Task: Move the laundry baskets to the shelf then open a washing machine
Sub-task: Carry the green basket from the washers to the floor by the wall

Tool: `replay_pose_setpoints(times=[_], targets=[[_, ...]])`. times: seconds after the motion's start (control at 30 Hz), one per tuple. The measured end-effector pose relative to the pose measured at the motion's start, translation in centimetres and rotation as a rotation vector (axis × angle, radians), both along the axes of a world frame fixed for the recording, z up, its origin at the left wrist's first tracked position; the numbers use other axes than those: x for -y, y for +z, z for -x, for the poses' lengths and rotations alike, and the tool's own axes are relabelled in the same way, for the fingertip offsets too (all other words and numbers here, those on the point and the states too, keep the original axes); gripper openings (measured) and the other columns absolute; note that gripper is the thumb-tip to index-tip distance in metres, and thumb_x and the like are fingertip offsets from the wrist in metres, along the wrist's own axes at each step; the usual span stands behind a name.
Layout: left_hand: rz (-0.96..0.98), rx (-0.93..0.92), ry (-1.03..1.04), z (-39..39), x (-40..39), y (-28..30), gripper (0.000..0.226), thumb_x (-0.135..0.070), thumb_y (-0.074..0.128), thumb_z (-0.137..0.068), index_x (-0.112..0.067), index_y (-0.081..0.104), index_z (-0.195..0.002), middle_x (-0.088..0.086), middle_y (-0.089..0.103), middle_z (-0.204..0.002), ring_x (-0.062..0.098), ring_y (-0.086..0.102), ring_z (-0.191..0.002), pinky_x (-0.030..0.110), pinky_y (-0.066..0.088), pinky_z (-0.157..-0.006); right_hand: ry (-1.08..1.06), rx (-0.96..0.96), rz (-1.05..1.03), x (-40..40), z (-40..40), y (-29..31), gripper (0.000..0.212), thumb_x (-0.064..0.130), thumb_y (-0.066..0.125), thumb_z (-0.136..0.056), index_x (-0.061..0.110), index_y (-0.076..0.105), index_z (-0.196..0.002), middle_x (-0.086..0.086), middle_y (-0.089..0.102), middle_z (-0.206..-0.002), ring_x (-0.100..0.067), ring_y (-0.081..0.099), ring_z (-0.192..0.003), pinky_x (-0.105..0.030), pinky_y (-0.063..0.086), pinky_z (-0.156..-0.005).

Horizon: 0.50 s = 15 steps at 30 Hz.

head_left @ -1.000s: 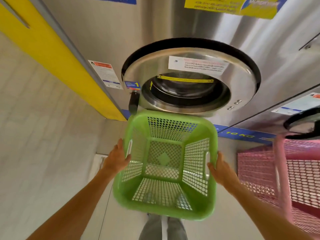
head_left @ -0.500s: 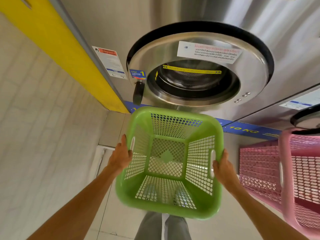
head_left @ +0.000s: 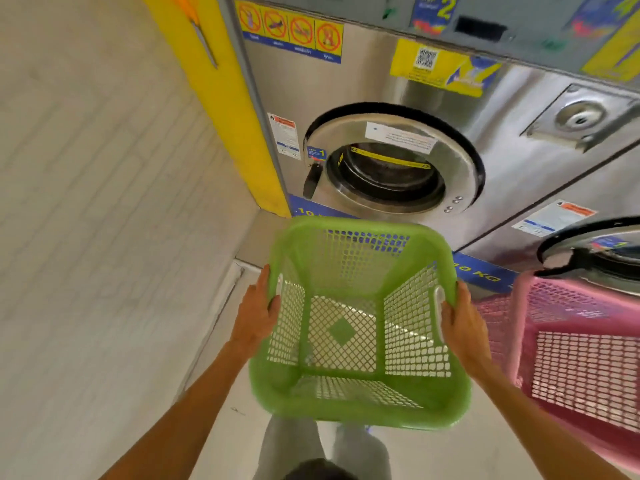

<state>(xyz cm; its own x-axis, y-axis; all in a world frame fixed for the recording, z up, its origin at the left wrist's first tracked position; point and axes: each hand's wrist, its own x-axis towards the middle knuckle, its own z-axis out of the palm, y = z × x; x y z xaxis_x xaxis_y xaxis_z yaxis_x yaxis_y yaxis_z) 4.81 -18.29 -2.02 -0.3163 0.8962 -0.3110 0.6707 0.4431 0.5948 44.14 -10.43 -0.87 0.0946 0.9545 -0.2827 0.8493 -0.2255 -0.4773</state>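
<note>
1. Two baskets are in view, and neither is on a shelf yet; no shelf shows at all, so I judge the task is at its beginning.
2. The green basket (head_left: pixel 358 323) is empty and is held up in the air, in front of the washing machine door (head_left: pixel 393 161) and a little lower than it. The person's legs are seen under it.
3. The left hand (head_left: pixel 254 313) grasps the left rim of the green basket, with fingers going into the handle slot. The right hand (head_left: pixel 462 327) grasps the right rim in the same way. Both hands are clenched on the basket.
4. The pink basket (head_left: pixel 578 355) stands at the right, just beside the green one, and no hand touches it. It seems to wait for its own trip.
5. The washing machine door looks closed, with its black handle (head_left: pixel 311 180) on the left side. A second round door (head_left: pixel 595 249) shows at the right edge. Opening one is the last step, I think.
6. For moving, the room is narrow. A pale tiled wall (head_left: pixel 104 202) is close on the left and a yellow column (head_left: pixel 221 109) stands in the corner beside the machine.
7. The far rim of the green basket is near the machine front, and its right side is near the pink basket, so a turn to the right may knock it.
8. The open space appears to be behind the person, where the floor (head_left: pixel 221 420) is free.
</note>
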Motion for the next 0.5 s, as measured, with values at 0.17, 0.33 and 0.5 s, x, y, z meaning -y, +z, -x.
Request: replay_pose_setpoints(times=[0.17, 0.33, 0.5], targets=[[-0.148, -0.08, 0.199, -2.7, 8.2, 6.6, 0.066, -0.027, 0.049, -0.1, -0.024, 0.018, -0.158, 0.014, 0.054, -0.139, 0.034, 0.054, -0.12, 0.047, 0.045, -0.1, 0.147, -0.064, -0.096, 1.6, 0.1, 6.7, 0.052, 0.031, 0.042, -0.103, 0.015, 0.028, -0.151, -0.018, 0.055, -0.14, -0.047, 0.061, -0.111, -0.052, 0.048, -0.088], [-0.201, -0.119, 0.479, -3.7, 17.2, 10.3, 0.064, -0.031, 0.048, -0.1, -0.032, 0.019, -0.157, 0.01, 0.06, -0.117, 0.019, 0.054, -0.097, 0.037, 0.047, -0.085, 0.352, -0.111, -0.124, 3.0, 3.5, 11.5, 0.067, 0.044, 0.034, -0.093, 0.013, 0.029, -0.152, -0.022, 0.049, -0.146, -0.049, 0.056, -0.119, -0.052, 0.046, -0.095], [-0.236, -0.133, 0.734, -2.9, 26.0, 12.5, 0.065, -0.031, 0.051, -0.098, -0.034, 0.022, -0.156, 0.005, 0.061, -0.107, 0.02, 0.061, -0.089, 0.041, 0.055, -0.08, 0.543, -0.216, -0.119, 5.0, 9.9, 13.0, 0.063, 0.04, 0.042, -0.095, 0.016, 0.032, -0.152, -0.016, 0.051, -0.146, -0.042, 0.053, -0.126, -0.051, 0.043, -0.102]])
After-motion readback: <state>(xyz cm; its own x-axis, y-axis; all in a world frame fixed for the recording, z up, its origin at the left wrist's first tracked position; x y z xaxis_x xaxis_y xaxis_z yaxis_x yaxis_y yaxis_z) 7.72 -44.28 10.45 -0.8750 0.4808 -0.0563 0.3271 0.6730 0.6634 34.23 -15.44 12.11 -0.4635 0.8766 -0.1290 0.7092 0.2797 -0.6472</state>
